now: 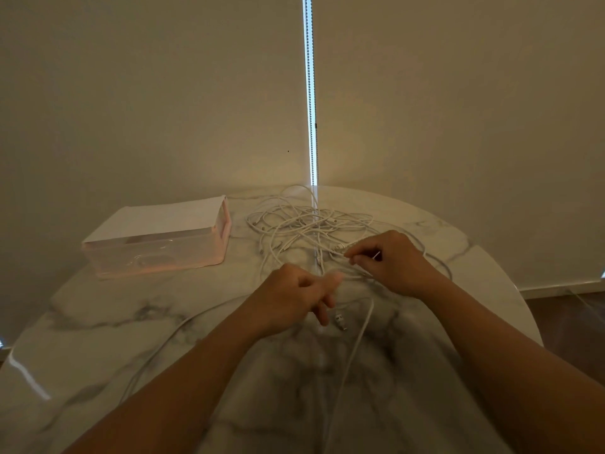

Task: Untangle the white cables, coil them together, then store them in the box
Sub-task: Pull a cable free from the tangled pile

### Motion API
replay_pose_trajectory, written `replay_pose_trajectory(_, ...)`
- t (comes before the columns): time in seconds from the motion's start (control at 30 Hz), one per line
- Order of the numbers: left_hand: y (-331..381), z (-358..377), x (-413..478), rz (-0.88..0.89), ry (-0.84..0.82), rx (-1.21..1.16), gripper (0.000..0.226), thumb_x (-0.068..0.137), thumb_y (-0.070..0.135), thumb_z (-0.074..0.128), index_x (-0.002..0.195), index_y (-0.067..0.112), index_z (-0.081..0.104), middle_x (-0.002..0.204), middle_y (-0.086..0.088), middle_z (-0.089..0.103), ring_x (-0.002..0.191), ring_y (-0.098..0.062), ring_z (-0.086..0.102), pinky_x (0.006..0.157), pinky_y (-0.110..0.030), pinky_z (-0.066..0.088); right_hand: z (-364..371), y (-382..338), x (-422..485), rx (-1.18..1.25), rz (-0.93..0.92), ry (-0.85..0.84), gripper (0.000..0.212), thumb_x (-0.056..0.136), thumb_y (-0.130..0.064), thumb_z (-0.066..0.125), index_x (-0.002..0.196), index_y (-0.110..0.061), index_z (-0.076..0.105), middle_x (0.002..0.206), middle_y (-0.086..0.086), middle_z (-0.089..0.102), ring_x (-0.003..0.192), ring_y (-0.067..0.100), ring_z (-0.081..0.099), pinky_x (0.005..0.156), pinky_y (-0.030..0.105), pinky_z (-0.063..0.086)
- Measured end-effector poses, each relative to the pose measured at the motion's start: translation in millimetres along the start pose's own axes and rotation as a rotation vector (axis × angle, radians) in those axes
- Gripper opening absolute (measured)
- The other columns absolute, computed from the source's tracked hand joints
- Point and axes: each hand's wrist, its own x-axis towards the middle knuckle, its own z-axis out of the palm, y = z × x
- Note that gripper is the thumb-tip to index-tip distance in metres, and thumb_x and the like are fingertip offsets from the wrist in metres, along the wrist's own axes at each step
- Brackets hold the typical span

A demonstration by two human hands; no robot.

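While I'm picking at the tangle, am logging as follows.

Item 1, white cables (307, 224): lying in a loose heap toward the table's (98, 322) far edge, centre. Two strands are trailing off toward the near edge.

Item 2, right hand (389, 260): pinching one strand tight betw. thumb & fingertips, at heap's near-right side.

Item 3, left hand (294, 296): fingers curling, tips blurring; can't tell whether a strand is in them.

Item 4, box (157, 244): sitting by the far-left edge w/ a white cover on top, well apart from heap.

Risks: if I'm pulling hard w/ the right, loops are prob. cinching tighter instead of freeing, & the whole heap may be dragging along. Trailing strands could be sliding off the near edge under their own weight. Loose connector (340, 322) could be snagging a loop.

Hidden/unclear: no. of cables isn't countable. Strand ends are passing under my forearms & out of frame. Box contents are showing only hazily through its wall.
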Motion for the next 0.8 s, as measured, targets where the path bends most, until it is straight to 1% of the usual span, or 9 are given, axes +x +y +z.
replay_pose_trajectory(0.07,5.9,4.2,-7.4,0.033,-0.119,0.089,0.039,0.086,0.052,0.064,0.076,0.015,0.075,0.059,0.007,0.069,0.047,-0.001,0.053,0.054,-0.018,0.042,8.2,-3.8,10.8,-0.075,0.025,0.013,0.009,0.087,-0.019,0.071,0.089,-0.018,0.08,0.08,-0.009,0.073,0.064,-0.003,0.058,0.062,0.006,0.04)
replay_pose_trajectory(0.13,8.0,7.9,-11.5,0.052,-0.235,0.141,0.03,0.081,0.046,0.073,0.084,0.016,0.076,0.067,0.004,0.073,0.056,-0.004,0.062,0.059,-0.018,0.047,19.9,-7.0,21.5,-0.122,0.076,-0.046,0.026,0.089,-0.028,0.069,0.069,-0.014,0.076,0.066,-0.004,0.071,0.053,0.004,0.055,0.057,0.014,0.042)
replay_pose_trajectory(0.2,5.9,8.8,-12.5,0.091,-0.332,0.179,0.023,0.08,0.035,0.077,0.091,0.014,0.075,0.075,0.001,0.075,0.067,-0.006,0.069,0.066,-0.018,0.051,31.6,-10.7,31.1,-0.123,0.149,-0.101,0.05,0.088,-0.036,0.068,0.044,-0.015,0.055,0.04,-0.006,0.05,0.038,0.01,0.043,0.05,0.029,0.039)
replay_pose_trajectory(0.27,2.6,7.5,-11.8,0.15,-0.368,0.237,0.017,0.082,0.026,0.076,0.092,0.012,0.074,0.078,0.001,0.074,0.066,-0.003,0.067,0.066,-0.017,0.05,42.3,-13.7,39.7,-0.134,0.23,-0.106,0.057,0.084,-0.042,0.071,0.039,-0.018,0.046,0.033,-0.008,0.041,0.033,0.007,0.039,0.048,0.028,0.035)
replay_pose_trajectory(0.33,-0.3,4.8,-11.3,0.193,-0.369,0.269,0.013,0.083,0.022,0.075,0.09,0.011,0.074,0.078,0.001,0.073,0.065,-0.002,0.064,0.065,-0.017,0.048,49.5,-15.9,45.9,-0.132,0.291,-0.089,0.044,0.078,-0.043,0.076,0.045,-0.018,0.061,0.043,-0.007,0.054,0.044,0.005,0.052,0.05,0.029,0.045)
replay_pose_trajectory(0.43,-3.0,-3.0,-12.6,0.198,-0.386,0.218,0.011,0.085,0.018,0.073,0.09,0.007,0.073,0.078,-0.002,0.073,0.067,-0.006,0.066,0.065,-0.016,0.048,50.8,-15.8,50.9,-0.075,0.353,-0.103,0.018,0.072,-0.026,0.08,0.062,-0.013,0.074,0.064,0.003,0.07,0.066,0.017,0.068,0.066,0.038,0.06)
replay_pose_trajectory(0.5,-6.1,-10.7,-13.7,0.19,-0.388,0.163,0.011,0.086,0.017,0.073,0.089,0.007,0.073,0.079,-0.003,0.073,0.07,-0.009,0.068,0.067,-0.018,0.05,43.9,-13.6,51.9,-0.035,0.371,-0.098,0.016,0.073,-0.02,0.081,0.061,-0.011,0.074,0.07,0.006,0.073,0.07,0.017,0.069,0.07,0.035,0.059)
replay_pose_trajectory(0.67,-12.0,-21.2,-14.1,0.192,-0.357,0.103,0.01,0.086,0.019,0.073,0.09,0.01,0.074,0.082,-0.003,0.074,0.077,-0.017,0.071,0.075,-0.025,0.056,14.7,-12.5,43.3,0.174,0.331,0.004,0.01,0.078,-0.017,0.081,0.077,-0.007,0.079,0.068,0.006,0.073,0.053,0.006,0.057,0.055,0.023,0.048)
replay_pose_trajectory(0.8,-9.3,-18.3,-14.1,0.185,-0.36,0.093,0.006,0.086,0.02,0.073,0.09,0.015,0.073,0.083,-0.001,0.074,0.078,-0.015,0.071,0.075,-0.025,0.056,0.6,-12.6,37.1,0.345,0.29,0.071,0.008,0.079,-0.015,0.081,0.082,-0.008,0.079,0.081,0.008,0.075,0.073,0.013,0.065,0.071,0.03,0.054)
